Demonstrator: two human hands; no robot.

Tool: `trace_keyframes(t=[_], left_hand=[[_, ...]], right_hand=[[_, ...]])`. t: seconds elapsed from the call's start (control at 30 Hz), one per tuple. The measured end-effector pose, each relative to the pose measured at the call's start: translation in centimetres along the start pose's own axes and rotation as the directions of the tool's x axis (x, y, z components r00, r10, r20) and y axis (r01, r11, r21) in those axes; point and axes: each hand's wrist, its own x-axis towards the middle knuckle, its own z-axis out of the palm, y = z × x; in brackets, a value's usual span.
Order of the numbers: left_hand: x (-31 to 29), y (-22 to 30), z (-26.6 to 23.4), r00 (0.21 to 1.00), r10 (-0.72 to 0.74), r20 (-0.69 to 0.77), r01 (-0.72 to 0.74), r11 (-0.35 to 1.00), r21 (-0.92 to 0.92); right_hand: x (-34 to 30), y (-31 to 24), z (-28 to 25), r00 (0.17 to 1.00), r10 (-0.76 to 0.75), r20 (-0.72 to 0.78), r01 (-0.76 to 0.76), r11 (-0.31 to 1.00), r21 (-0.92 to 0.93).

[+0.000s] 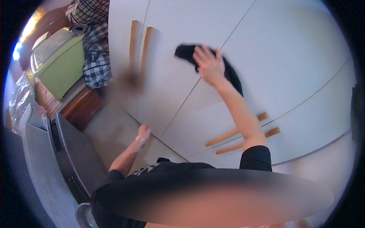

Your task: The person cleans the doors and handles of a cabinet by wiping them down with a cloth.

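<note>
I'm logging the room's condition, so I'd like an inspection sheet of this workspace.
Surface: white panels with thin seams and four wooden handles.
Job's things: black cloth, stretched out long against the panels, partly covered by the right hand.
Clutter: green bin and checked fabric at the left, clear plastic wrapping nearby.
Hands: right one spread over the cloth; left hand near the panels' lower edge, too blurred to tell its grip.
Cables: nothing seen.
Surroundings: dark grey board at lower left, pale floor beside it.
</note>
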Motion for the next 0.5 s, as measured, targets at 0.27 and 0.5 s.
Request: trace_keyframes(t=[0.27,0.5], left_hand=[[4.2,46.4,-4.3,0.318,0.758,-0.570,-0.947,0.288,-0.146],[6.1,55.6,-9.2,-0.103,0.829,-0.549,-0.798,0.261,0.543]], right_hand=[[4.2,4.9,-6.7,0.999,-0.019,-0.044,0.012,0.989,-0.149],[-2.4,19.2,-18.8,0.898,-0.017,-0.439,-0.124,0.949,-0.291]])
